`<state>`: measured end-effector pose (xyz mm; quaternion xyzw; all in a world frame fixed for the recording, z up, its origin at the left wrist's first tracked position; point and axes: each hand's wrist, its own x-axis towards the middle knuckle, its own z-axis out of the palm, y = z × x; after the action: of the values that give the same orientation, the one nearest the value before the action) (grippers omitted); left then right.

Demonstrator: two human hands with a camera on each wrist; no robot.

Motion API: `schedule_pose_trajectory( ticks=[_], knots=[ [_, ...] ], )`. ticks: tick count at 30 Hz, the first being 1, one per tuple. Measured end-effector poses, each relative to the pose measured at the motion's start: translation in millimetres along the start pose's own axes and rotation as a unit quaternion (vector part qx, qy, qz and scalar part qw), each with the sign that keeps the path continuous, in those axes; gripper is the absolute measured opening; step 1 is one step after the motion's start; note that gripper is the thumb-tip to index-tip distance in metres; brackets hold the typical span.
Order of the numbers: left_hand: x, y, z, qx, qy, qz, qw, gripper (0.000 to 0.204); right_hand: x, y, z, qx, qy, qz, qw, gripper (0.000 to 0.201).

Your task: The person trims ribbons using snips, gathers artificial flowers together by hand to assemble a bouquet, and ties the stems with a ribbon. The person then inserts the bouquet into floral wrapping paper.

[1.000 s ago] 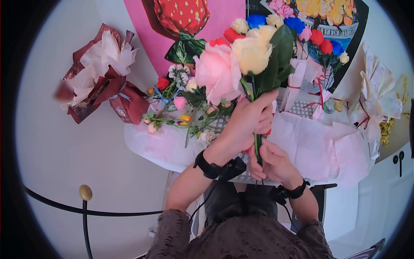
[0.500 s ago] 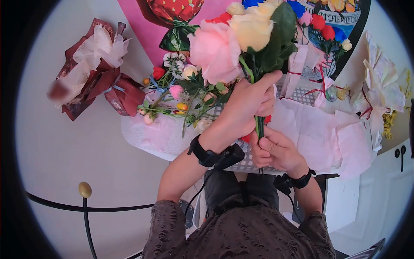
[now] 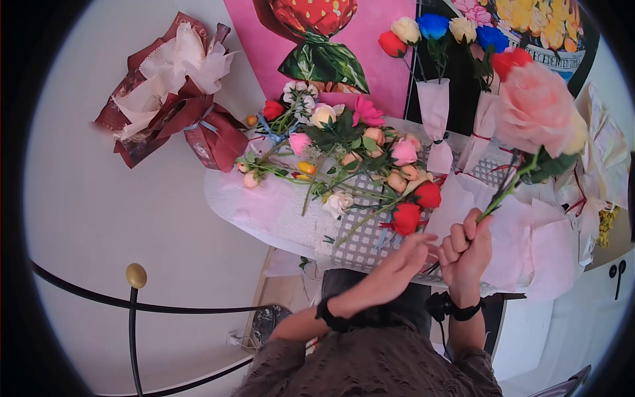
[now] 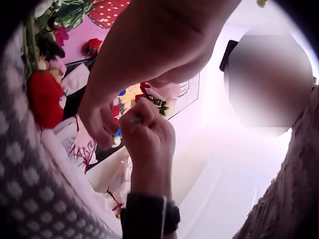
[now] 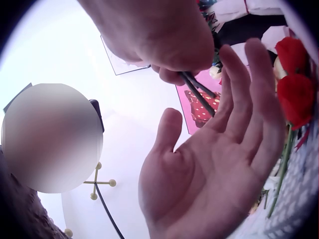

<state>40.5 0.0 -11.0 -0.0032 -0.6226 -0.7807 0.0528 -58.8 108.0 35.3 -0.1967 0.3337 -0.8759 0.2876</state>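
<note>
My right hand (image 3: 466, 255) grips the green stems (image 3: 506, 188) of a small bunch, tilted up to the right. A large pink rose (image 3: 536, 106) leads the bunch, with a red rose (image 3: 510, 63) behind it and part of a cream rose (image 3: 577, 135) beside it. Close to the stem ends, my left hand (image 3: 397, 268) is held with its fingers extended and holds nothing. In the right wrist view the left palm (image 5: 204, 174) faces the camera, fingers spread, near the dark stem ends (image 5: 199, 97). The left wrist view shows the right fist (image 4: 147, 132) closed round the stems.
Loose flowers (image 3: 337, 159) lie across the middle of the table, with two red roses (image 3: 405, 218) near its front. Pink wrapping paper (image 3: 549, 245) covers the right side. Small wrapped roses (image 3: 434, 109) stand at the back; a dark red wrapped bouquet (image 3: 215, 135) is at the left.
The left hand has let go of the bunch and moved down beside the stem ends. The bunch, now in my right hand alone, has swung over to the right and tilted.
</note>
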Motion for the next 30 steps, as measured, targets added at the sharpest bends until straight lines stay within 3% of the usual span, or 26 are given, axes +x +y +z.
schedule_pose_trajectory(
  ticks=[2, 4, 10, 20, 23, 26, 27, 28, 29, 30],
  knots=[
    [2, -7, 5, -0.012, 0.02, 0.008, 1.0, 0.047, 1, 8, 4, 0.031, 0.015, -0.025, 0.999, 0.041],
    [6, -8, 9, -0.13, 0.065, 0.047, 0.988, 0.048, 3, 17, 8, 0.062, 0.031, -0.046, 0.997, 0.042],
    [18, 10, 13, -0.271, 0.146, 0.032, 0.951, 0.042, 6, 32, 20, 0.046, -0.047, -0.081, 0.994, 0.039],
    [30, 2, 32, -0.337, 0.193, 0.045, 0.921, 0.036, 3, 29, 16, -0.006, -0.04, -0.105, 0.994, 0.035],
    [27, -2, 29, -0.277, 0.16, 0.041, 0.946, 0.037, 2, 26, 12, 0.003, -0.037, -0.102, 0.994, 0.036],
    [26, 1, 22, -0.095, 0.139, 0.07, 0.983, 0.033, 3, 23, 8, 0.004, -0.021, -0.099, 0.995, 0.038],
    [24, 6, 18, -0.095, 0.132, 0.07, 0.984, 0.033, 4, 21, 8, 0.003, -0.009, -0.088, 0.996, 0.039],
    [21, 18, 13, 0.074, 0.137, 0.104, 0.982, 0.032, 5, 19, 9, -0.006, 0.012, -0.089, 0.996, 0.042],
    [18, 29, 5, 0.241, 0.142, 0.135, 0.95, 0.031, 4, 17, 8, -0.006, 0.011, -0.089, 0.996, 0.042],
    [16, 41, -11, 0.307, 0.127, 0.101, 0.938, 0.028, 4, 14, 6, -0.009, 0.014, -0.076, 0.997, 0.043]
  ],
)
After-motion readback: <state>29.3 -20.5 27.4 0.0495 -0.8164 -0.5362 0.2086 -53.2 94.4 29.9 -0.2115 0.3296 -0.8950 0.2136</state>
